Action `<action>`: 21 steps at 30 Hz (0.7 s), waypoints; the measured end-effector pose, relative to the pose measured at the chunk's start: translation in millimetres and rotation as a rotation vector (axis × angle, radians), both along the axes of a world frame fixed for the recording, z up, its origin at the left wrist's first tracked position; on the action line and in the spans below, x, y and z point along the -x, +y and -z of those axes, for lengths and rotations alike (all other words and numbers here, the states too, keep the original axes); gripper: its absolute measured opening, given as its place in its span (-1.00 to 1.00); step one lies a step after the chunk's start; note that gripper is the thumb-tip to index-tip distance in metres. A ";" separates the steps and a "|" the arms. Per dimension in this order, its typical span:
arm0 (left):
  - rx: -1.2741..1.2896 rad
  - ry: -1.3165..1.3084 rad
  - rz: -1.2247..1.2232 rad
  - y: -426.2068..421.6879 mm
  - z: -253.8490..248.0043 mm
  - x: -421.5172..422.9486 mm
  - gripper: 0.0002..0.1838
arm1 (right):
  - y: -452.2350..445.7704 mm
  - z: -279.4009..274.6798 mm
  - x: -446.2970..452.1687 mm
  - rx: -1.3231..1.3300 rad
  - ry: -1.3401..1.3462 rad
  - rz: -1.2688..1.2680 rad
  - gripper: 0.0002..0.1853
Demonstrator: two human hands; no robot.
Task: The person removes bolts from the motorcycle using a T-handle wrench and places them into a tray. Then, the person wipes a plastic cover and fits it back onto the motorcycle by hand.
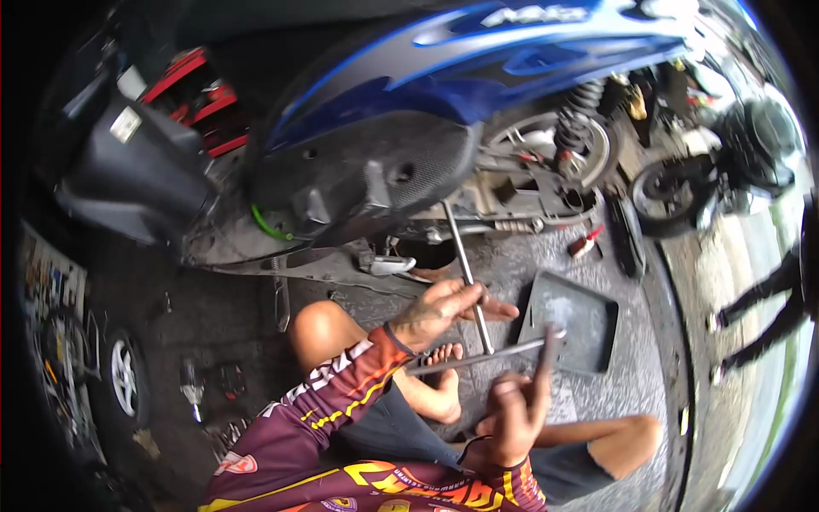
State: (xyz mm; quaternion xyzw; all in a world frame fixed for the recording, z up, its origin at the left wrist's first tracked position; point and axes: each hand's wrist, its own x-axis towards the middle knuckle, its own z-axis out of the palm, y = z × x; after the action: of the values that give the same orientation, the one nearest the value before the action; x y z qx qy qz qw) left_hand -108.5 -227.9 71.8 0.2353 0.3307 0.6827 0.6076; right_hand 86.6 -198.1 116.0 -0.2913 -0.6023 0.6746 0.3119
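A long metal T-handle wrench (pixel 458 243) reaches from the underside of a blue scooter (pixel 401 94) down toward me, its crossbar lying across my view. My left hand (pixel 444 309) is around the shaft just above the crossbar, loosely, with some fingers stretched out. At the crossbar's right end, the raised index finger of my right hand (pixel 516 414) touches or nearly touches the bar. The other fingers of that hand are curled, and nothing shows in them. Where the wrench's far tip meets the scooter is hidden.
A grey tray (pixel 610 328) sits on the floor at right, near a red-handled brush (pixel 584 243). A red toolbox (pixel 200 98) stands at upper left. Loose tools and a wheel (pixel 126 375) lie at left. Another person's legs (pixel 759 320) show at far right.
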 end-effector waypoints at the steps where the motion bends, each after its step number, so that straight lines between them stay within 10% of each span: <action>1: -0.048 0.044 -0.021 1.2 -1.1 1.5 -0.73 | 7.4 20.9 2.8 0.059 -0.096 0.078 -0.33; 7: -0.021 0.059 -0.069 2.5 -0.4 -1.1 -0.75 | -12.1 13.6 -12.1 -0.194 -0.331 -0.715 -0.58; 11: -0.098 0.071 -0.073 13.8 10.6 1.8 -0.72 | -1.9 40.6 -5.9 -0.399 -0.540 -0.380 -0.45; 15: 0.023 0.051 -0.092 0.8 -13.3 -1.5 -0.69 | -4.4 10.1 -3.6 0.179 0.350 -0.178 -0.32; 17: -0.047 0.019 -0.117 3.0 -6.0 1.6 -0.69 | 4.6 47.6 -0.7 -0.062 0.134 -0.185 -0.58; 18: -0.100 -0.029 -0.111 8.3 -1.1 0.2 -0.69 | -2.4 84.8 -14.2 -0.570 -0.445 -0.228 -0.82; 21: -0.053 -0.040 -0.163 4.5 -4.0 -1.7 -0.69 | -13.3 10.2 -1.6 -0.330 0.019 -0.532 -0.72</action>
State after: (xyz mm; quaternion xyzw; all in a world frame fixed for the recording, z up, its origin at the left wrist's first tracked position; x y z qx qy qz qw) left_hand -106.8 -223.4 75.8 0.2098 0.3185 0.7430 0.5499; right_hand 88.2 -211.4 105.7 -0.0624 -0.7559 0.6284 0.1731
